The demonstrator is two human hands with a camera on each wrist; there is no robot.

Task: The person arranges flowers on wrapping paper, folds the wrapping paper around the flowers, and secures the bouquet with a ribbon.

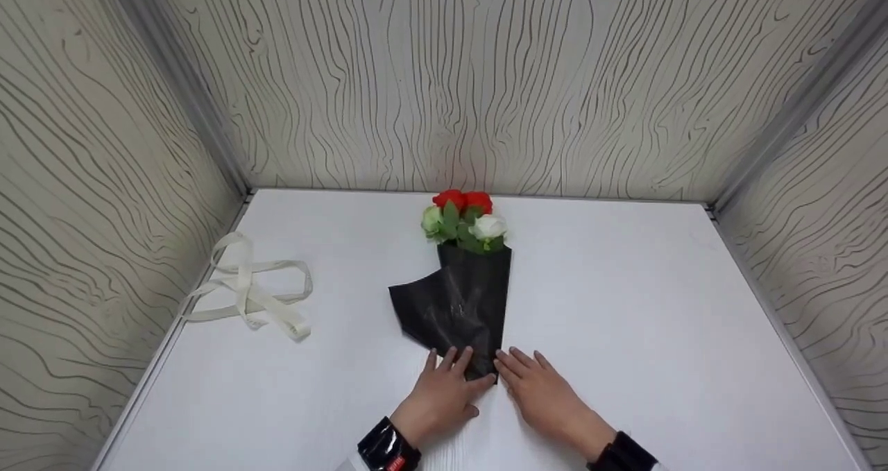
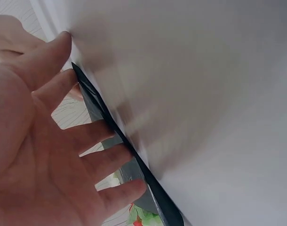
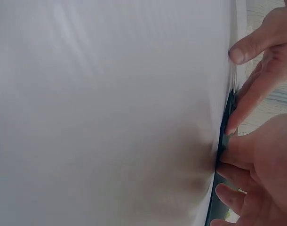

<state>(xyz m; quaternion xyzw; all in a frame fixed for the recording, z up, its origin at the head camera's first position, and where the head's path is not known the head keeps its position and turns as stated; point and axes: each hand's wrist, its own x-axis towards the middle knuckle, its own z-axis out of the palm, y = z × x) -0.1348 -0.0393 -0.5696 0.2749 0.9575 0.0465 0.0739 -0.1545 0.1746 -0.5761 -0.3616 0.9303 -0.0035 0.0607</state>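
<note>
A bouquet of red roses [image 1: 477, 201], a white rose [image 1: 489, 226] and a pale green bloom [image 1: 432, 220] lies on the table, its lower part wrapped in black paper [image 1: 479, 284]. One flap of the paper sticks out to the left. My left hand [image 1: 444, 396] presses the narrow bottom end with spread, straight fingers; in the left wrist view its fingertips [image 2: 134, 188] rest along the paper's edge. My right hand [image 1: 544, 395] lies flat beside it, straight fingers at the paper's lower right edge. The stems are hidden inside the wrap.
A loosely looped cream ribbon [image 1: 243, 287] lies at the left side of the white table [image 1: 659, 318]. Wood-grain patterned panels [image 1: 444, 82] enclose the table at the back and both sides.
</note>
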